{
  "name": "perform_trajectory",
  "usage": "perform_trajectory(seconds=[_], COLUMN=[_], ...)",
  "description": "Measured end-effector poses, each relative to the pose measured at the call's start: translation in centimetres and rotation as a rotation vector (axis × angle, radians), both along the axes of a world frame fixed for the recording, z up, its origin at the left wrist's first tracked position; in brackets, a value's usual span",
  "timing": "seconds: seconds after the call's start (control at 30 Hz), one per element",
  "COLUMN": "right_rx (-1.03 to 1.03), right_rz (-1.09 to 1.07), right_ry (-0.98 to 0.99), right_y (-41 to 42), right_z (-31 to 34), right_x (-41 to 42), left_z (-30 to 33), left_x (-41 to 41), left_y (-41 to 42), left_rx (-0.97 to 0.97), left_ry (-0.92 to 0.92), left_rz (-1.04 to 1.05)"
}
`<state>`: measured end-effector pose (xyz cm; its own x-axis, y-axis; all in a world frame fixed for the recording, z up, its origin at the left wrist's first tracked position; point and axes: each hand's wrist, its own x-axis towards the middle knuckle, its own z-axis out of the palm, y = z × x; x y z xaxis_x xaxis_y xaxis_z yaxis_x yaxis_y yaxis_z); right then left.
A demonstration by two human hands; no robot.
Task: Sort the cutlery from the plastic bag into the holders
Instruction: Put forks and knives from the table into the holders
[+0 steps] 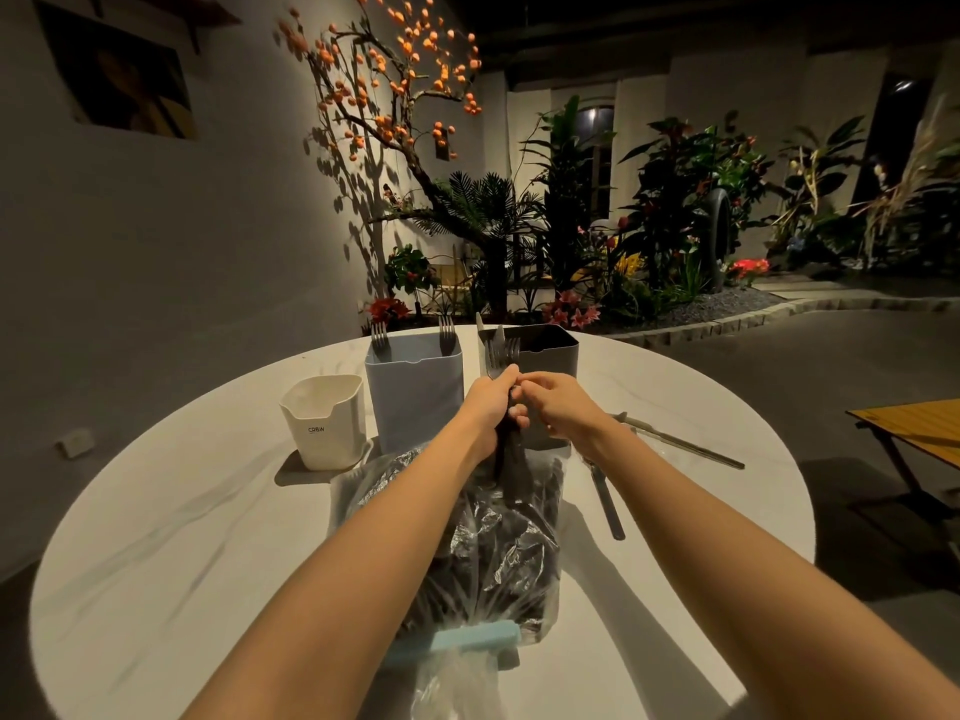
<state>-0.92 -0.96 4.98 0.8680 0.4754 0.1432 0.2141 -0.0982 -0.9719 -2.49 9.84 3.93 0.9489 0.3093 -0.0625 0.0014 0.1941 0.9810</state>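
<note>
Two hands met over a round table (156, 511), where a plastic bag (498, 553) lay before three holders (415, 402), the left hand (491, 402) gripping a cutlery bundle (501, 356) upright, the right hand (558, 402) pinching it.

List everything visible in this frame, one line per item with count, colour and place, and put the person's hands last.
table: one, white, round, under everything
white holder: one, far left of the row
blue holder: one, pale blue, middle of the row
forks in blue holder: two, metal, tines up
dark holder: one, grey-black, right of the row
plastic bag: one, clear, full of dark cutlery, centre front
blue clip: one, light blue, on the bag's near end
loose cutlery: two pieces, metal, on the table right of the bag
bundle of cutlery: forks and knives, count unclear, metal, held above the bag
left hand: grip round the bundle
right hand: fingers on the bundle
</note>
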Motion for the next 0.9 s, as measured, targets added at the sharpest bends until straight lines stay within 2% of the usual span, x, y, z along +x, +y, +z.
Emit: perform_trajectory(seconds=[0.1,0.27,0.53,0.63,0.77,0.9], right_rx=[-0.083,-0.056,-0.017,-0.036,-0.003,-0.017], right_rz=[-0.036,-0.013,0.089,0.058,-0.026,-0.041], right_ry=[-0.004,0.049,0.088,0.06,0.02,-0.002], right_y=[0.5,0.9,1.2,1.5,2.1,1.9], right_z=[0.1,0.4,0.1,0.2,0.0,0.1], right_x=[0.7,1.5,2.0,2.0,2.1,2.1], left_z=[0.5,0.7,1.0,1.0,1.0,0.5], left_x=[-0.1,-0.3,-0.5,-0.5,-0.3,0.0], left_y=[0.4,1.0,1.8,1.9,2.1,2.8], left_rx=[0.022,0.006,0.136,0.155,0.105,0.159], left_ry=[-0.023,0.006,-0.022,-0.032,-0.063,-0.064], left_rz=[-0.065,-0.085,-0.068,-0.067,0.027,0.131])
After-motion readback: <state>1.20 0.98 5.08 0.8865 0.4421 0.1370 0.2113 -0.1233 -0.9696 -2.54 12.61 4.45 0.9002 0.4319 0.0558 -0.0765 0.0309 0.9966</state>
